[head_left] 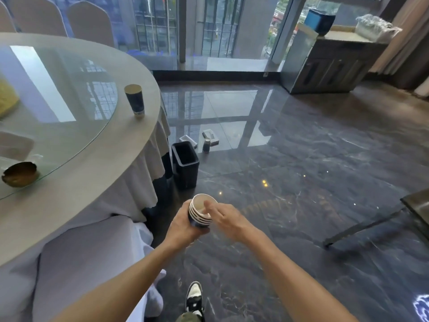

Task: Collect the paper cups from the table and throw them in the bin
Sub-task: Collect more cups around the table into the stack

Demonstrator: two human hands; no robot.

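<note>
Floor [301, 163] of dark polished stone, filling the right and centre. Round table [104, 173] at left, draped in white cloth, glass turntable [69, 94] on top. Cabinet [329, 66] at far right by the window. Covered chairs [90, 22] behind the table. Black bin [185, 163] upright on the floor, just beside the hanging cloth, mouth open and unobstructed. Left hand [183, 226] wrapped around a stack of paper cups [201, 211], held over the floor, nearer the camera than the bin. Right hand [228, 219] at the stack's rim, fingers loosely spread, one fingertip over the top cup's mouth. Lone paper cup [135, 101] upright near the table's edge. Another small cup [206, 145] standing on the floor beyond the bin, near two flat boxes [210, 135].
</note>
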